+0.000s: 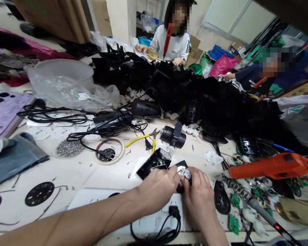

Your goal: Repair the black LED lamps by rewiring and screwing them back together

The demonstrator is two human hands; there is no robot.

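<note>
My left hand (163, 186) is closed in a pinch, its fingertips against a small assembly; what they grip is too small to make out. My right hand (199, 189) is closed around the same assembly, thumb and fingers on a small silver round part (187, 174) like a little motor. Just beyond my left hand lies an open black plastic housing (150, 167) with a small circuit board (160, 164) at its edge. A black piece lies partly hidden behind my fingers. Under my wrists is a white power strip (143, 218) with a black plug (174, 211) in it.
Yellow-handled cutters (143, 138), a tape roll (123, 150) and a dish of screws (69, 147) lie ahead. Right are an orange tool (272, 165), a soldering iron (265, 215) in its coil holder and circuit boards (233, 223). Black parts (174, 85) pile up before two people.
</note>
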